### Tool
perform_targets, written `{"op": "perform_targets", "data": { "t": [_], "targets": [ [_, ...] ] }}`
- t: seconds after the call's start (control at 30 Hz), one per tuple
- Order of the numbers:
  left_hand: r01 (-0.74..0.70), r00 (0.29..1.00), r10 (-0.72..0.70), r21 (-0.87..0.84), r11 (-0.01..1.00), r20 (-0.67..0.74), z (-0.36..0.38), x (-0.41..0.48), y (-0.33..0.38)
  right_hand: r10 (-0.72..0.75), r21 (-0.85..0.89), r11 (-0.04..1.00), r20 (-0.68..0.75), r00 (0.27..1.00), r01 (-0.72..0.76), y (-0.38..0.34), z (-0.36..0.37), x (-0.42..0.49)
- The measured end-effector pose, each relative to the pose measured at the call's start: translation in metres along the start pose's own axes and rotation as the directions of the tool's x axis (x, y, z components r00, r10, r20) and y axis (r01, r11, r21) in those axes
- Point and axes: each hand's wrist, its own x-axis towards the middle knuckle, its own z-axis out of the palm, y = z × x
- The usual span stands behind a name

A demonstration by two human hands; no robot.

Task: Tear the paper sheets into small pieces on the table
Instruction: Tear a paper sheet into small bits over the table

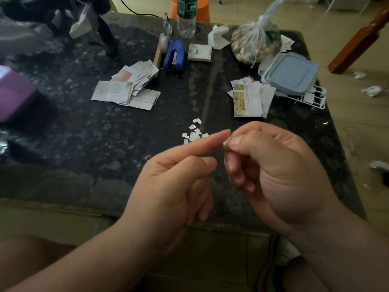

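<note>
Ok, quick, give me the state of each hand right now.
Left hand: fingers curled, index pointing out, holding nothing.
Right hand: pinching a small paper scrap between thumb and forefinger.

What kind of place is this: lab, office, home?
Probably a room in a home, not a lab. The worn dark table holds household clutter: a water bottle, a knotted plastic bag of what looks like food, and a lidded food box.
</note>
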Motion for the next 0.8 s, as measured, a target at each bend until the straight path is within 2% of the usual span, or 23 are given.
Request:
{"op": "perform_targets", "data": {
  "t": [0.17,0.27,0.43,0.57,0.8],
  "targets": [
    [0.097,0.994,-0.089,-0.161,0.982,0.058,0.000,-0.001,0.002,-0.074,-0.038,0.996,0.008,0.997,0.075,-0.001,0.002,-0.002],
    [0.106,0.993,-0.095,-0.188,0.977,0.063,0.001,-0.001,0.005,-0.134,-0.067,0.989,0.015,0.991,0.134,-0.001,0.002,-0.003],
    [0.033,0.999,-0.034,-0.055,0.998,-0.029,0.002,-0.001,0.009,-0.211,-0.137,0.967,0.038,0.977,0.214,0.000,0.002,-0.004],
    [-0.054,0.998,0.058,0.134,0.990,-0.023,-0.001,0.001,0.013,-0.231,-0.177,0.955,0.055,0.971,0.237,-0.002,-0.001,-0.004],
    [-0.095,0.995,0.098,0.207,0.974,-0.003,-0.003,0.002,0.013,-0.220,-0.150,0.962,0.063,0.973,0.228,-0.002,-0.001,-0.004]
  ]
}}
